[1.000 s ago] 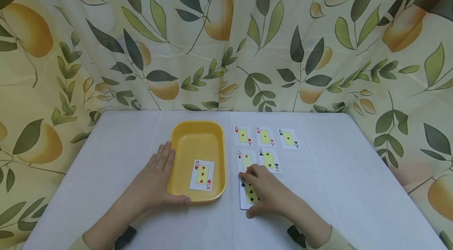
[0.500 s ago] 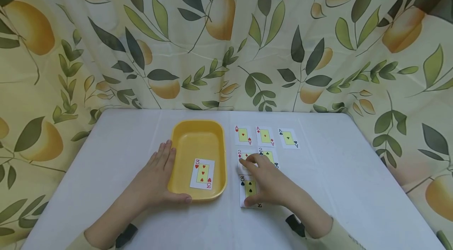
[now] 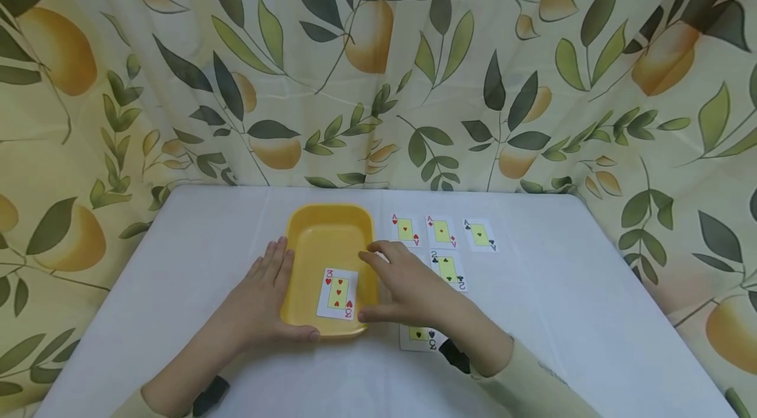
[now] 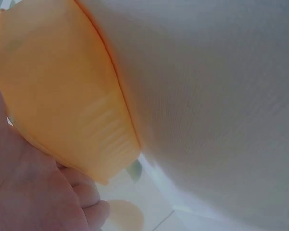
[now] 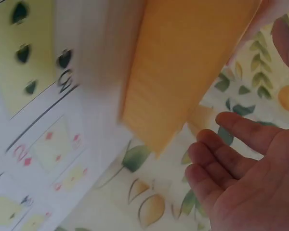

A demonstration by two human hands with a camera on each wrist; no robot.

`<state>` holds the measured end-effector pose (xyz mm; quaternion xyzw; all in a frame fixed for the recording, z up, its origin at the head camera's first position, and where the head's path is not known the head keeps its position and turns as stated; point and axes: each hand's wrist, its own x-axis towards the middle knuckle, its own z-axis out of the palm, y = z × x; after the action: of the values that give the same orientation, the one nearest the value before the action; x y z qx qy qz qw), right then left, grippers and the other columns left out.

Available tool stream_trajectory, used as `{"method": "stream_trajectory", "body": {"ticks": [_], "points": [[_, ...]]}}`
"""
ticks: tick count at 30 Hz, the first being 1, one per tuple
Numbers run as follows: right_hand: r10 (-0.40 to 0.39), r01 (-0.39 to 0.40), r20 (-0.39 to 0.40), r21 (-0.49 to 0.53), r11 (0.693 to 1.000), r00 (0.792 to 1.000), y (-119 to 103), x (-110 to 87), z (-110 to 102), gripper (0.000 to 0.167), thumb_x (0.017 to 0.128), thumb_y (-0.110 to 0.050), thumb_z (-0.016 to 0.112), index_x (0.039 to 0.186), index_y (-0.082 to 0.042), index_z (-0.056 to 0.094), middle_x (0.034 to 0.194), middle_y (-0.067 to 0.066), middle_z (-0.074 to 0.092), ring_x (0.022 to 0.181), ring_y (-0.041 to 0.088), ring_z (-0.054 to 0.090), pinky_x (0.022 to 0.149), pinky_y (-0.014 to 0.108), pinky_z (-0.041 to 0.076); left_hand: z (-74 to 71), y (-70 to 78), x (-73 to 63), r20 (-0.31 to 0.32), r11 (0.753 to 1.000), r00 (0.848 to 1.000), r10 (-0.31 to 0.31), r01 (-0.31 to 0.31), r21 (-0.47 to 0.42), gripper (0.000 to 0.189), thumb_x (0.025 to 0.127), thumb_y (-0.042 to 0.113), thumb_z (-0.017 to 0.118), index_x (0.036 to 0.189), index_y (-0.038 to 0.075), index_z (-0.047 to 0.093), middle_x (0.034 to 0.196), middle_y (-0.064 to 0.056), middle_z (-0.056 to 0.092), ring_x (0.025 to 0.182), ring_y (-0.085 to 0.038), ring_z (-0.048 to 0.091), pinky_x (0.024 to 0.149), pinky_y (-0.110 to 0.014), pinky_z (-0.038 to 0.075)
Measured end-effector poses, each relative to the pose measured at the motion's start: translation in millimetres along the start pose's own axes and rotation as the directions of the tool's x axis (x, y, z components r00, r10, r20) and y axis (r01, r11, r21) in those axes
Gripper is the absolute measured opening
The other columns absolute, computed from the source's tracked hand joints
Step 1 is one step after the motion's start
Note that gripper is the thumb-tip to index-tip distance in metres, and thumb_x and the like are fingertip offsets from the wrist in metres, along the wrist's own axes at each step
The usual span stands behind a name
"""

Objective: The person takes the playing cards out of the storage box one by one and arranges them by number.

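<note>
A yellow plastic tray lies on the white-covered table, with a three of hearts card face up inside. My left hand rests against the tray's left side, fingers straight and thumb at the near corner. Over the right rim reach the spread fingers of my right hand, holding nothing; whether they touch the rim I cannot tell. Beneath that hand, a three of spades is partly covered. The two of diamonds shows in the right wrist view but is mostly hidden in the head view.
Right of the tray, cards lie in rows: an ace of hearts, an ace of diamonds and an ace of clubs at the back, with a two of clubs before them. A fruit-patterned curtain hangs behind the table.
My right hand has moved off the three of spades, past the two of diamonds, and leftward to the tray's right rim, its fingers spreading. The left hand has stayed at the tray.
</note>
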<state>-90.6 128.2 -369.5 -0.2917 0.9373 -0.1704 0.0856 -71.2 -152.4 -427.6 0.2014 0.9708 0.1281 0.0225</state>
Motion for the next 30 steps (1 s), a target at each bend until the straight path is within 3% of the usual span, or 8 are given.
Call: {"method": "stream_trajectory", "body": {"ticks": [6,10,15,18,22,30], "points": [[-0.061,0.071,0.09,-0.105,0.992,0.994,-19,25.6,14,0.088,0.074,-0.048,0.085,0.146,-0.011,0.05,0.15,0.008,0.045,0.137,0.025,0.041,0.113,0.038,0.041,0.0,-0.8,-0.6,-0.016,1.0,1.0,0.021,-0.021,0.011,0.141,0.062,0.093,0.059,0.155,-0.007,0.023,0.165,-0.025,0.011,0.152,-0.04,0.012,0.121,-0.053,0.022],[-0.051,0.087,0.166,-0.219,0.972,0.985,-30,42.6,25,0.089,0.071,-0.045,0.088,0.145,-0.013,0.052,0.146,0.009,0.049,0.133,0.025,0.045,0.11,0.036,0.045,-1.1,-1.1,-1.6,-0.023,1.0,0.999,0.028,-0.028,0.011,0.14,0.063,0.092,0.059,0.154,-0.008,0.023,0.164,-0.025,0.012,0.152,-0.041,0.013,0.121,-0.053,0.023],[-0.017,0.09,0.224,-0.324,0.942,0.975,-34,58.2,36,0.078,0.068,-0.047,0.089,0.134,-0.018,0.059,0.125,0.004,0.058,0.109,0.021,0.053,0.094,0.031,0.052,-0.6,-2.7,-0.8,-0.021,0.999,0.999,0.036,-0.036,0.013,0.142,0.062,0.098,0.05,0.154,-0.008,0.023,0.164,-0.025,0.01,0.152,-0.041,0.012,0.121,-0.053,0.023],[-0.011,0.1,0.236,-0.368,0.924,0.972,-33,63.2,42,0.065,0.068,-0.046,0.089,0.124,-0.024,0.063,0.11,0.001,0.058,0.094,0.018,0.05,0.083,0.029,0.051,0.4,-2.9,0.4,-0.015,0.999,0.999,0.037,-0.037,0.007,0.142,0.063,0.096,0.052,0.155,-0.007,0.022,0.164,-0.025,0.009,0.152,-0.04,0.011,0.121,-0.053,0.022],[-0.002,0.094,0.237,-0.378,0.921,0.971,-32,67.9,48,0.062,0.066,-0.041,0.089,0.12,-0.028,0.063,0.105,0.001,0.055,0.089,0.018,0.048,0.077,0.03,0.05,1.1,-2.9,0.2,-0.008,1.0,1.0,0.03,-0.03,0.005,0.142,0.062,0.095,0.055,0.155,-0.007,0.022,0.164,-0.025,0.009,0.152,-0.04,0.01,0.122,-0.053,0.022],[0.036,0.046,0.271,-0.292,0.955,0.962,-34,73.1,46,0.078,0.061,-0.038,0.094,0.128,-0.033,0.056,0.114,0.004,0.054,0.097,0.02,0.047,0.081,0.031,0.052,-1.3,-2.1,-0.2,0.001,1.0,1.0,0.028,-0.028,0.003,0.143,0.062,0.098,0.049,0.155,-0.007,0.023,0.164,-0.025,0.01,0.152,-0.04,0.011,0.121,-0.054,0.022]]}}
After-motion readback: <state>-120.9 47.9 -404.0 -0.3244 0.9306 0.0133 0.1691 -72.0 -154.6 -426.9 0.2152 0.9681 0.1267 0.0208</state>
